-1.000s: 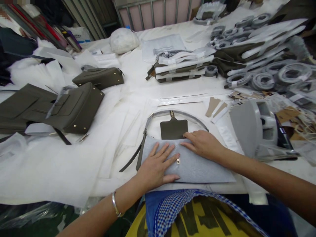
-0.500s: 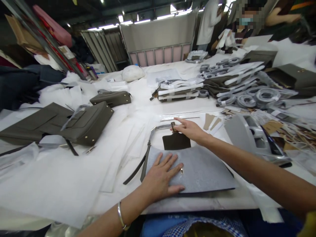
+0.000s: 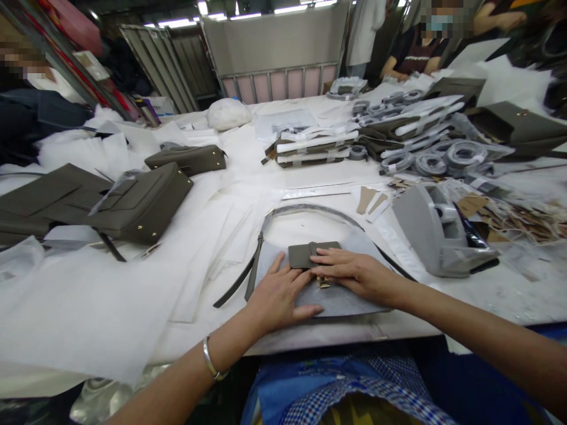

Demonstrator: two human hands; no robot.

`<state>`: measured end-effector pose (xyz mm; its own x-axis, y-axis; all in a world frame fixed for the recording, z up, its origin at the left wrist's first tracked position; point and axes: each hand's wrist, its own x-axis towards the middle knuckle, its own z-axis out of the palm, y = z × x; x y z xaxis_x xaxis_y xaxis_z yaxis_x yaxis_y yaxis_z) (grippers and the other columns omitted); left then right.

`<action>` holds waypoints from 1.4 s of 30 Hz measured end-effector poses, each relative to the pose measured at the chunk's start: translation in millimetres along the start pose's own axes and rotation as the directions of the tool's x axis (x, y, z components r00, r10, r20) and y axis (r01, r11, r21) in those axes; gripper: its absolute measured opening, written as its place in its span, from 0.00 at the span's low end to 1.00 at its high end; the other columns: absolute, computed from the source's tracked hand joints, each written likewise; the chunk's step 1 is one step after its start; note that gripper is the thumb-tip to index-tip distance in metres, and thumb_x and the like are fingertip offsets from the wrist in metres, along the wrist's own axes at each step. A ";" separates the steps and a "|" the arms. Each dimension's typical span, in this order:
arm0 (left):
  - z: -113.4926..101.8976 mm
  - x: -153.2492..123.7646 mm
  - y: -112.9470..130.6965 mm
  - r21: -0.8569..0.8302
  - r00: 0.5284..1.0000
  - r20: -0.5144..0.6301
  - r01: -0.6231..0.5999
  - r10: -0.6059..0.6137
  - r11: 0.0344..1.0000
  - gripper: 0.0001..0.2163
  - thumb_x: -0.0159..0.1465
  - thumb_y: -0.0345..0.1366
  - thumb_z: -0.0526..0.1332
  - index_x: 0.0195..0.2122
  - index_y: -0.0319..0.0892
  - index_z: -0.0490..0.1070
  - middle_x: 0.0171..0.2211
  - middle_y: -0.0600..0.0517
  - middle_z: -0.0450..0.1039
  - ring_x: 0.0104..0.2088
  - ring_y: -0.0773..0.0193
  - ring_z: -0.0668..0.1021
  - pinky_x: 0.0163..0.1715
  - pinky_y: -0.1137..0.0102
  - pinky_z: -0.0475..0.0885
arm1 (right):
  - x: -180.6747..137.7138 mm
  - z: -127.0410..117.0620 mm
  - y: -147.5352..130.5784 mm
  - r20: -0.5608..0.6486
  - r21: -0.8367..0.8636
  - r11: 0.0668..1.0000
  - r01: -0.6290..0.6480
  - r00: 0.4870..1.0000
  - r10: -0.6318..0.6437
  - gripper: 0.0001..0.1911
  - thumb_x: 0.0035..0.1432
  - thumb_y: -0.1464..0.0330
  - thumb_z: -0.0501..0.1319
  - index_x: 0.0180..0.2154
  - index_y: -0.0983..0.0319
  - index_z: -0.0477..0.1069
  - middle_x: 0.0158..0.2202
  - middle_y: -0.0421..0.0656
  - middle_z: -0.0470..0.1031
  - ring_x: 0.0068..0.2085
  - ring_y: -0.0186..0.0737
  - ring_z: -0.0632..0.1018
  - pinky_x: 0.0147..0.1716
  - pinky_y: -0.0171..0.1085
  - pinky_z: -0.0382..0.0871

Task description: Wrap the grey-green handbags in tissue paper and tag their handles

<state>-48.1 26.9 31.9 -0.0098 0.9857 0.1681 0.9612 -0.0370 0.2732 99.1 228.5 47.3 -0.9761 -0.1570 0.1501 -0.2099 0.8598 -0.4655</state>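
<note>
A handbag lies flat in front of me, its front covered by a grey protective sheet (image 3: 345,307). Its small dark olive flap (image 3: 300,256) is folded down over the sheet, with a gold clasp (image 3: 323,283) at its lower end. My left hand (image 3: 277,298) lies spread on the sheet, fingertips at the flap's lower edge. Across the flap rests my right hand (image 3: 358,273), fingers stretched out, just above the clasp. The wrapped strap (image 3: 305,208) arches behind the bag, and a loose dark strap end (image 3: 237,286) trails to the left.
Olive bags (image 3: 146,203) lie on the left. Wrapped bag parts (image 3: 314,150) and coiled straps (image 3: 465,154) are piled at the back right. A grey tape dispenser (image 3: 425,230) stands right of the bag, beside tangled tags (image 3: 522,218). A co-worker (image 3: 416,53) is across the table.
The flap was raised away from the bag, with my right hand at its clasp; now it is folded down onto the sheet. My right hand has come nearer, beside my left.
</note>
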 end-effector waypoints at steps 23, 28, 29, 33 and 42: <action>2.5 -19.3 4.8 0.114 0.880 -0.194 -0.419 0.434 0.901 0.17 0.70 0.27 0.55 0.59 0.35 0.65 0.59 0.45 0.70 0.61 0.60 0.70 0.60 0.64 0.70 | -12.4 28.9 14.0 -0.001 -0.034 0.999 0.030 1.000 -0.030 0.34 0.58 0.83 0.50 0.63 0.55 0.63 0.65 0.47 0.64 0.69 0.44 0.55 0.66 0.59 0.46; 1.0 -20.6 4.0 0.094 0.871 -0.187 -0.445 0.455 0.891 0.16 0.70 0.26 0.54 0.58 0.35 0.67 0.56 0.45 0.73 0.60 0.60 0.72 0.60 0.65 0.70 | -9.9 27.6 9.8 0.061 -0.092 0.996 -0.005 0.998 0.010 0.35 0.56 0.83 0.50 0.63 0.56 0.63 0.67 0.47 0.61 0.70 0.45 0.53 0.66 0.59 0.45; 1.4 -20.7 4.2 0.083 0.872 -0.176 -0.449 0.456 0.890 0.16 0.70 0.26 0.54 0.58 0.35 0.67 0.55 0.46 0.74 0.59 0.61 0.72 0.60 0.66 0.70 | -9.4 27.0 8.7 0.071 -0.104 0.995 -0.012 0.997 0.019 0.36 0.56 0.83 0.50 0.63 0.56 0.63 0.67 0.46 0.60 0.70 0.46 0.53 0.66 0.59 0.45; 4.0 -21.3 5.0 0.042 0.915 -0.116 -0.384 0.387 0.922 0.17 0.71 0.27 0.51 0.60 0.36 0.65 0.56 0.46 0.74 0.57 0.64 0.74 0.59 0.67 0.70 | -8.0 24.2 4.8 0.106 -0.152 0.988 -0.013 0.994 0.030 0.34 0.57 0.82 0.50 0.64 0.56 0.62 0.68 0.46 0.57 0.70 0.47 0.53 0.66 0.58 0.46; 5.6 -21.4 8.0 -0.008 0.927 -0.140 -0.353 0.348 0.936 0.17 0.71 0.28 0.50 0.60 0.35 0.64 0.57 0.45 0.72 0.59 0.62 0.72 0.62 0.67 0.66 | -11.9 30.1 11.2 0.054 -0.234 0.971 0.058 0.997 -0.047 0.37 0.55 0.82 0.52 0.64 0.53 0.61 0.68 0.42 0.58 0.69 0.46 0.56 0.65 0.55 0.52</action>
<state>-38.6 6.4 25.2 0.2870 0.8779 0.3834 0.9008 -0.3835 0.2039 106.7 225.3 14.1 -0.9669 -0.2226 0.1247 -0.2471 0.9391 -0.2389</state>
